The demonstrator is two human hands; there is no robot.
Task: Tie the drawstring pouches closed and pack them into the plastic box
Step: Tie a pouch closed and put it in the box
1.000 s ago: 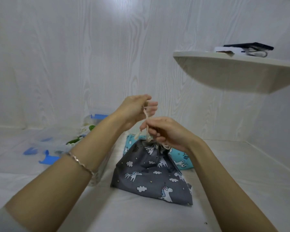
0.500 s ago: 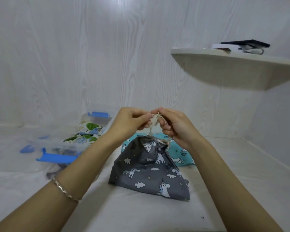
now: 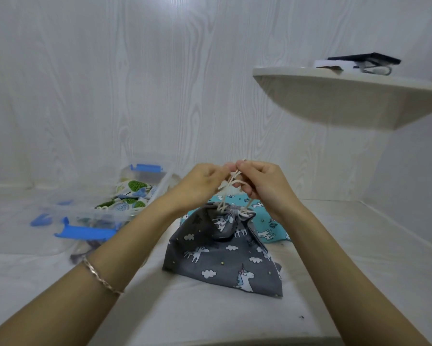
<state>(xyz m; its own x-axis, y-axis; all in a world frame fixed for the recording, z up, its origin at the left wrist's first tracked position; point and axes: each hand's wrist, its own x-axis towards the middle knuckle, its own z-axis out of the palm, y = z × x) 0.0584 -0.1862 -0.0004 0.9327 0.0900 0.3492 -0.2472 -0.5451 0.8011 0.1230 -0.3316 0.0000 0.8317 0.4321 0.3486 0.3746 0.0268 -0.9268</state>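
Note:
A grey drawstring pouch (image 3: 220, 255) with white unicorns and clouds stands on the white surface, its mouth gathered shut. Its cream drawstring (image 3: 226, 189) rises from the mouth. My left hand (image 3: 200, 184) and my right hand (image 3: 262, 184) meet just above the pouch, both pinching the cord, fingertips touching. Behind it lies a teal unicorn pouch (image 3: 267, 221), partly hidden by the grey one. At the left stands the clear plastic box (image 3: 155, 193) with blue clips, holding a white pouch with green leaves (image 3: 132, 193).
The box's clear lid (image 3: 47, 208) with blue clips lies left of the box. A white corner shelf (image 3: 347, 96) juts out at upper right, with a dark flat object on it. Walls close in behind and at the right.
My left hand has come down from its raised pull and both hands have met above the pouch mouth, working the cord between the fingertips. The pouch has stayed in place.

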